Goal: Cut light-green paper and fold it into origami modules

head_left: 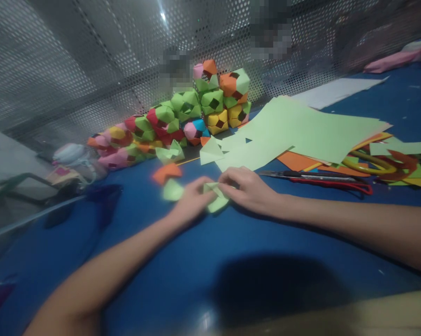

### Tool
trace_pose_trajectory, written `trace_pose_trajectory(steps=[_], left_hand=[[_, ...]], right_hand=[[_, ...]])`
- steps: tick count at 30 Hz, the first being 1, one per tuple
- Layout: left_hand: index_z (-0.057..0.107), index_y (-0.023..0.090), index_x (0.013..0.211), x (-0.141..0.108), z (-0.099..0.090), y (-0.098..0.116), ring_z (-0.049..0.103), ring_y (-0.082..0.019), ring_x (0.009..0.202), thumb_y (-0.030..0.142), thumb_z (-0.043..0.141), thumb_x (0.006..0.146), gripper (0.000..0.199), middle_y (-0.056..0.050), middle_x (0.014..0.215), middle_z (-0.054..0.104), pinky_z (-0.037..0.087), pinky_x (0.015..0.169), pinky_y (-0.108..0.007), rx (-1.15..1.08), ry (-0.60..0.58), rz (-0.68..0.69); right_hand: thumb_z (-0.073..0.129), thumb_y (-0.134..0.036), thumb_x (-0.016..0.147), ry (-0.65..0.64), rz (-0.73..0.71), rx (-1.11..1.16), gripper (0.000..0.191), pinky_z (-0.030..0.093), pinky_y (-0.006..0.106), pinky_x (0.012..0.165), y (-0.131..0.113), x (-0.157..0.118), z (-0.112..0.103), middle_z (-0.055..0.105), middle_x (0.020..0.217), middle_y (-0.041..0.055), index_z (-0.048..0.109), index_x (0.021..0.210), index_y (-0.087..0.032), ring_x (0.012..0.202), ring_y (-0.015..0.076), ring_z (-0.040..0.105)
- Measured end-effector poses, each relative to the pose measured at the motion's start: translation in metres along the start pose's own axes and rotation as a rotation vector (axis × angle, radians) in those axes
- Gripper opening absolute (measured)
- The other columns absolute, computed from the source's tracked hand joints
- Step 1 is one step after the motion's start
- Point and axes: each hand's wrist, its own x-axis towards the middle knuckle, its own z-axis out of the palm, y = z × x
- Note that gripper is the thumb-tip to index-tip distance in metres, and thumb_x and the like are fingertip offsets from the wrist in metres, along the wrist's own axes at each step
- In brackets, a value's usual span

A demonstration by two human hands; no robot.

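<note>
Between my two hands, just above the blue table (161, 266), is a folded piece of light green paper (217, 204). My left hand (195, 196) closes on its left side, thumb and fingers pinching it. From the right, my right hand (243, 186) grips the same paper with bent fingers. Close by my left hand lie an orange folded paper (167, 173) and another light green folded paper (173, 190), both blurred. A green folded piece (170, 151) sits a little farther back.
Folded paper cubes (186, 105) in several colours are stacked along a perforated metal panel (126, 60). Light green sheets (301, 130) lie at right. A utility knife (301, 175) and red-handled scissors (350, 185) lie near my right forearm. A clear bag (75, 161) is at left.
</note>
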Motion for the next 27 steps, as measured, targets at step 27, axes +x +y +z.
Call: trace_pose_trajectory(steps=[27], left_hand=[[0.058, 0.017, 0.077, -0.0015, -0.0005, 0.0042, 0.049, -0.011, 0.065, 0.029, 0.065, 0.069, 0.016, 0.003, 0.068, 0.054, 0.037, 0.062, -0.024, -0.031, -0.029, 0.026]], right_hand=[[0.047, -0.019, 0.087, 0.042, -0.012, -0.013, 0.013, 0.036, 0.028, 0.065, -0.0001, -0.0020, 0.0015, 0.060, 0.073, 0.0031, 0.052, 0.076, -0.018, 0.066, 0.0142, 0.048]])
